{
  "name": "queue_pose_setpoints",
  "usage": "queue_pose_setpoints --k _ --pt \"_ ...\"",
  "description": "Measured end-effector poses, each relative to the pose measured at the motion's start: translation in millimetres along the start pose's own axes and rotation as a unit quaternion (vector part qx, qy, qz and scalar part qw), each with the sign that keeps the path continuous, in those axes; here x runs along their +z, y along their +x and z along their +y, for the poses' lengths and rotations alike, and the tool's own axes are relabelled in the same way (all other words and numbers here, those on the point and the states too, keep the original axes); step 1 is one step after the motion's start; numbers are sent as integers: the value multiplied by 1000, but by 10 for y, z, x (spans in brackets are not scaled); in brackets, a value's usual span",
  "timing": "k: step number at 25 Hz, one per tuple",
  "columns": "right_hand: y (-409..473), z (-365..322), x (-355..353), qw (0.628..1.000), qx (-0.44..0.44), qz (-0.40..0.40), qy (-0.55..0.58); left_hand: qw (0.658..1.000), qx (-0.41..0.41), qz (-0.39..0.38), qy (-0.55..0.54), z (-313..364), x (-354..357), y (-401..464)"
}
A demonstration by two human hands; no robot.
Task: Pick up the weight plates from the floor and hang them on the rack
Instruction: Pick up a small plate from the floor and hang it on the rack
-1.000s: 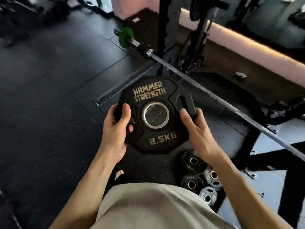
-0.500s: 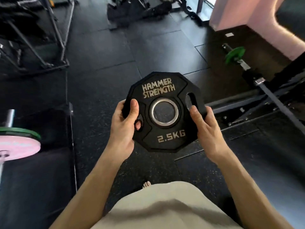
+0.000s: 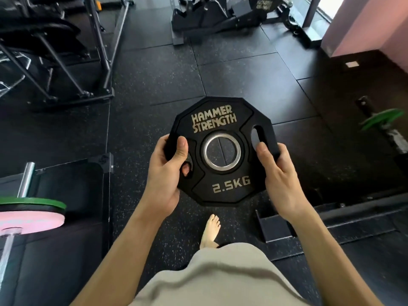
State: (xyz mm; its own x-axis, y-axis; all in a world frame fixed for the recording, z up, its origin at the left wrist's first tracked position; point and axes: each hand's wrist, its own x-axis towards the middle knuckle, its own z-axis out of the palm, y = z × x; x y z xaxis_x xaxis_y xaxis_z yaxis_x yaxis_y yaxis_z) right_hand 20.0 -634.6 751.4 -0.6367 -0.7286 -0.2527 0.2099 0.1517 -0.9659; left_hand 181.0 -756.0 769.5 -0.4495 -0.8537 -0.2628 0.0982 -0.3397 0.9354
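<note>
Both grips clench one plate [image 3: 223, 120]: the left hand [image 3: 167, 175] holds its left edge, thumb on the face and a fingertip showing through a slot, while the right hand [image 3: 279, 173] holds its right edge below the other slot. It hangs in the air over the floor [image 3: 154, 80], above one bare foot [image 3: 210, 231], its lettered face tilted up toward the camera, "HAMMER STRENGTH" at the far side and "2.5KG" nearest. Two slots and one steel-ringed centre hole show. Far right, a green disc [image 3: 380, 119] sits on a bar.

Weight plate [image 3: 220, 120]: "HAMMER STRENGTH", "2.5KG".
</note>
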Motion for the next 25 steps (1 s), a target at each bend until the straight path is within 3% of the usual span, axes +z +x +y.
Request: queue_pose_setpoints --k 5,11,18,25 --pt "1204 -349 151 1000 -8 7 16 1000 1 3 -2 363 284 1205" --pt "2666 -651 106 998 -24 48 37 999 5 -51 7 571 795 2775" --pt "4418 -1161 -190 987 -11 155 36 986 -20 -164 34 888 1778 4843" --pt "6020 -1577 -941 954 -18 294 57 952 -50 -292 72 1039 3254 6612"
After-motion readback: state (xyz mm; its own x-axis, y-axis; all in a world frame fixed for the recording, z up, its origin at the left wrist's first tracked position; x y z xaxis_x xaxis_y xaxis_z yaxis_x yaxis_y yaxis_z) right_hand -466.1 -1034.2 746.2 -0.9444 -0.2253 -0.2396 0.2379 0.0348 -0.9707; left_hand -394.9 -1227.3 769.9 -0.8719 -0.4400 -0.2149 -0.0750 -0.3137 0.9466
